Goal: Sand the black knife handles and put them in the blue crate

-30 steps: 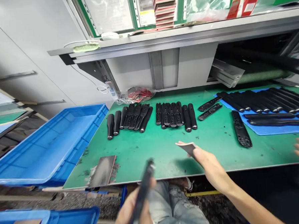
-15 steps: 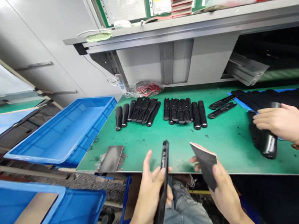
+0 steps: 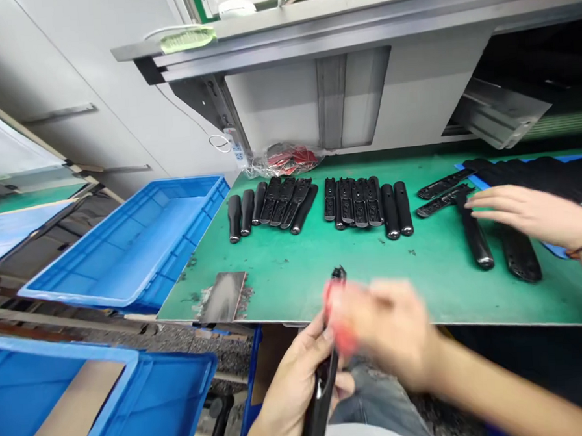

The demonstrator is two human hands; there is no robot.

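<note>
The left hand (image 3: 293, 390) clenches a black handle (image 3: 323, 392) upright, its tip just beside the right hand (image 3: 379, 330), too blurred to tell its grip. Beyond, rows of black handles (image 3: 391, 209) lie on a green bench mat (image 3: 294, 276); a co-worker's hand (image 3: 529, 215) spreads near a glossy handle (image 3: 475, 237).

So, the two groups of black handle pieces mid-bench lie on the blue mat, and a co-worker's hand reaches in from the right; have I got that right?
Not quite: the head view shows the black handle pieces on the green bench mat, not the blue mat, which lies further right. The co-worker's hand does reach in from the right.
</note>
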